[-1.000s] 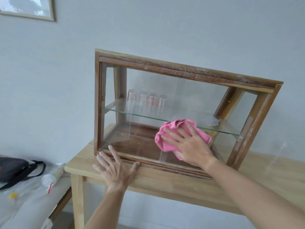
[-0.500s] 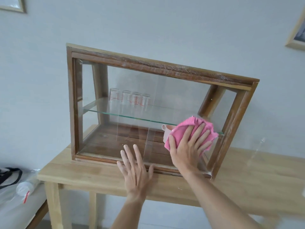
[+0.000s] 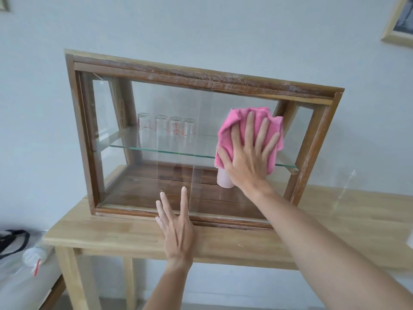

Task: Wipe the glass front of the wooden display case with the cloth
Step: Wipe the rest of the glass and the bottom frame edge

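Observation:
A wooden display case (image 3: 201, 78) with a glass front (image 3: 169, 166) stands on a light wooden table (image 3: 125, 231). My right hand (image 3: 248, 157) lies flat with spread fingers on a crumpled pink cloth (image 3: 232, 121), pressing it against the right half of the glass at shelf height. My left hand (image 3: 176, 224) rests open against the lower middle of the glass and the bottom rail, fingers pointing up. Inside, several clear measuring glasses (image 3: 167, 127) stand on a glass shelf (image 3: 156, 149), and a pale pink cup (image 3: 224, 181) sits on the case floor, partly hidden by my right hand.
The table's bare top extends to the right of the case (image 3: 357, 211). A lower surface at the left holds a black bag (image 3: 11, 240) and a clear plastic cup with a red straw (image 3: 33, 258). A framed picture (image 3: 400, 21) hangs on the pale wall at upper right.
My right hand has slid the cloth to the right and then upward across the glass. My left hand has moved right along the bottom rail to the middle.

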Tool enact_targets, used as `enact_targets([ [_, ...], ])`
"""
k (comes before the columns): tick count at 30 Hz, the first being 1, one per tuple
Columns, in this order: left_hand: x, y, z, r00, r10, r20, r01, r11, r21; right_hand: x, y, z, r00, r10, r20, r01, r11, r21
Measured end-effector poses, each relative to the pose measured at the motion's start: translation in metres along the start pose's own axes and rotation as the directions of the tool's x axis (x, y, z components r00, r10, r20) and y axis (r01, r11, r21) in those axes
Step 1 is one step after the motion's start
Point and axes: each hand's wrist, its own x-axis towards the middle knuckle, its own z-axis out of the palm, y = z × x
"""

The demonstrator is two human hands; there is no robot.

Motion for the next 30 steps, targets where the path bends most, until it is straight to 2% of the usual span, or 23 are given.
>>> enact_targets([
  [2, 0.000, 0.000, 0.000, 1.000, 0.006, 0.008, -0.006, 1.000, 0.003, -0.021, -0.012, 0.014, 0.962, -0.272, 0.030, 0.273, 0.961, -0.031],
  [4, -0.001, -0.001, -0.001, 1.000, 0.023, 0.008, -0.023, 1.000, -0.007, -0.062, -0.017, 0.034, 0.803, -0.582, 0.129, 0.593, 0.802, -0.074],
  [5, -0.002, -0.002, -0.001, 0.999, 0.034, 0.005, -0.034, 0.999, -0.013, -0.082, -0.015, 0.042, 0.724, -0.665, 0.181, 0.687, 0.720, -0.104],
  [7, -0.001, -0.003, -0.001, 0.999, 0.053, 0.000, -0.053, 0.999, -0.011, -0.108, 0.000, 0.053, 0.660, -0.719, 0.219, 0.751, 0.645, -0.144],
  [10, -0.001, -0.002, -0.002, 0.998, 0.053, 0.018, -0.053, 0.999, 0.006, -0.119, 0.042, 0.054, 0.629, -0.740, 0.240, 0.776, 0.615, -0.139],
  [12, -0.001, -0.001, -0.002, 0.999, 0.042, 0.033, -0.043, 0.998, 0.035, -0.123, 0.080, 0.049, 0.653, -0.709, 0.264, 0.754, 0.643, -0.135],
  [13, -0.001, -0.001, -0.001, 0.999, 0.040, 0.032, -0.042, 0.998, 0.052, -0.126, 0.097, 0.044, 0.708, -0.655, 0.263, 0.700, 0.699, -0.145],
  [15, -0.002, -0.001, -0.001, 0.999, 0.043, 0.028, -0.045, 0.996, 0.077, -0.133, 0.118, 0.035, 0.856, -0.463, 0.229, 0.502, 0.852, -0.151],
  [17, -0.002, 0.000, 0.000, 0.998, 0.050, 0.024, -0.052, 0.994, 0.093, -0.131, 0.113, 0.030, 0.940, -0.286, 0.185, 0.313, 0.939, -0.142],
  [20, -0.003, 0.001, 0.001, 0.999, 0.050, 0.002, -0.050, 0.995, 0.083, -0.104, 0.066, 0.030, 0.996, -0.021, 0.088, 0.025, 0.999, -0.045],
  [22, -0.004, 0.000, 0.001, 0.998, 0.053, -0.039, -0.051, 0.997, 0.058, -0.079, 0.031, 0.032, 0.998, 0.041, 0.040, -0.042, 0.999, 0.022],
  [24, -0.004, 0.001, 0.000, 0.995, 0.044, -0.084, -0.044, 0.999, 0.010, -0.064, 0.004, 0.037, 0.999, -0.048, 0.017, 0.047, 0.998, 0.029],
  [26, -0.005, 0.003, -0.001, 0.994, 0.007, -0.110, -0.012, 0.999, -0.046, -0.066, -0.015, 0.044, 0.968, -0.252, 0.015, 0.252, 0.968, 0.015],
  [28, -0.004, 0.003, -0.002, 0.994, -0.039, -0.106, 0.031, 0.997, -0.070, -0.085, -0.020, 0.050, 0.879, -0.471, 0.070, 0.473, 0.881, -0.010],
  [30, -0.003, 0.000, -0.001, 0.996, -0.046, -0.073, 0.041, 0.997, -0.061, -0.111, -0.013, 0.055, 0.790, -0.593, 0.156, 0.604, 0.797, -0.024],
])
